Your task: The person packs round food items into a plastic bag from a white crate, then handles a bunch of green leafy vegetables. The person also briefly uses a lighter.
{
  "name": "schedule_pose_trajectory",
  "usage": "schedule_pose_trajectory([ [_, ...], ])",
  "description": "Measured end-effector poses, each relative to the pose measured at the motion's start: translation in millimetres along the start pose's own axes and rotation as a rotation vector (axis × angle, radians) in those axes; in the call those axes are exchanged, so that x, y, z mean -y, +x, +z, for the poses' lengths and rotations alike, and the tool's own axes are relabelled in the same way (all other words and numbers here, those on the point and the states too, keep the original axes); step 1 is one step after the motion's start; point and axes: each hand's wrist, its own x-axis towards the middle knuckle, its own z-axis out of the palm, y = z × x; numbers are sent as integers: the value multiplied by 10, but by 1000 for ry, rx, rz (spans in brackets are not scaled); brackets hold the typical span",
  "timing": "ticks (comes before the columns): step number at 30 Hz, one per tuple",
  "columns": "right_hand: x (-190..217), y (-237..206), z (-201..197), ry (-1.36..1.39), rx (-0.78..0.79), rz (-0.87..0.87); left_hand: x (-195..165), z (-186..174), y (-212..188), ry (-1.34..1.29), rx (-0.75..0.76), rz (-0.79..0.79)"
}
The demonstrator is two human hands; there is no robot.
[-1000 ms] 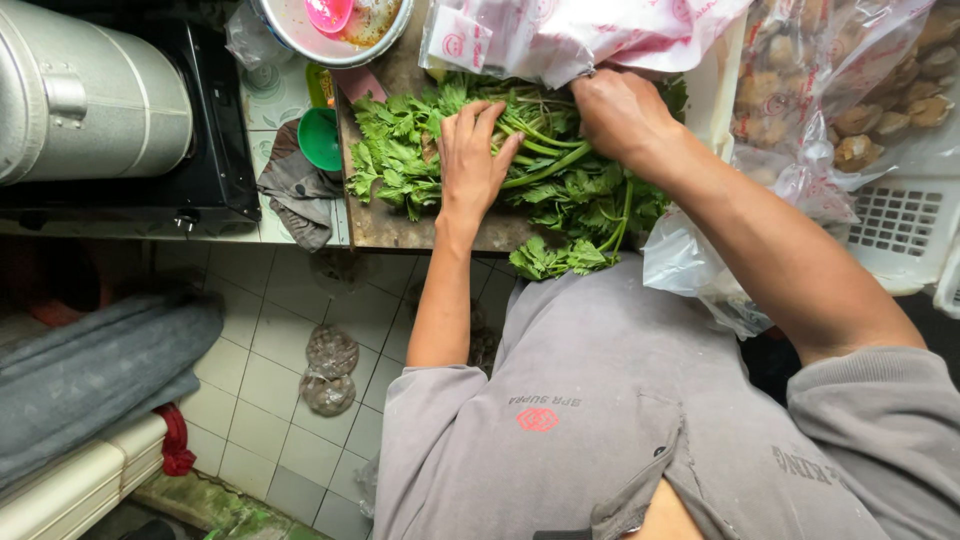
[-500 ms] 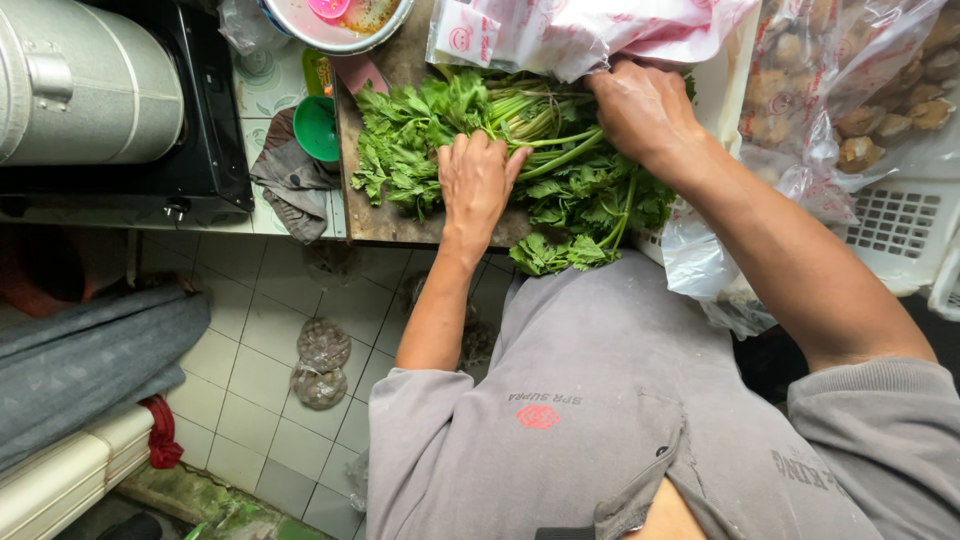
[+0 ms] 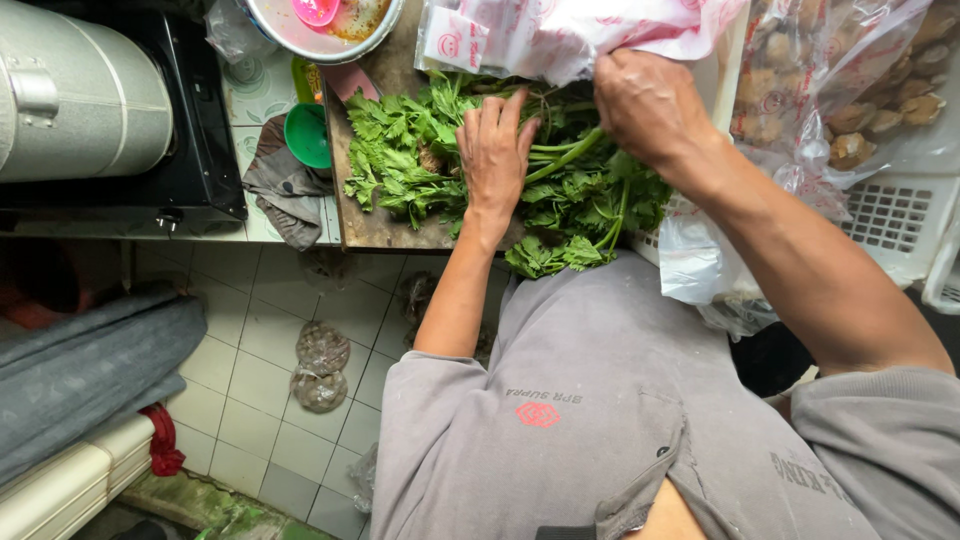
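A: Left hand (image 3: 492,150) lies flat, fingers spread, pressing down on the bunch of leafy greens (image 3: 420,160). No pinch there, just the palm holding them.

B: And the right hand (image 3: 650,105)?

A: Curled over the stem end, fingers closed around the pale green stalks (image 3: 565,155). The greens sit under both hands on the dark wooden cutting board (image 3: 375,225), some leaves spilling over its near edge.

B: So which step would you call it?

A: I'd judge it as gathering and squaring the bunch. A next move would want the left hand to keep the leaves pinned while the right draws the stalks together.

B: Packages around the hands?

A: Just beyond the right hand, a crumpled pink and white plastic bag (image 3: 580,30) with small printed marks. To its right, a clear bag (image 3: 850,100) of brownish lumps, resting over a white slotted basket (image 3: 900,220).

B: Left of the left hand?

A: A green cup (image 3: 308,135) touching a grey rag (image 3: 285,185) on the table (image 3: 250,90); beyond it, a bowl (image 3: 320,25) with a pink spoon; far left, a large metal pot (image 3: 80,90).
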Motion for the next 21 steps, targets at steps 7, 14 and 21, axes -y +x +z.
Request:
schedule_pose_trajectory([
  [7, -55, -324, -777, 198, -42, 95, -11, 16, 36, -22, 9, -24],
  [14, 118, -265, -671, 569, 603, 227, -199, 93, -45, -101, -44, -132],
  [21, -62, -82, 21, 370, 268, -113, -205, 138, 48, -335, 90, -116],
])
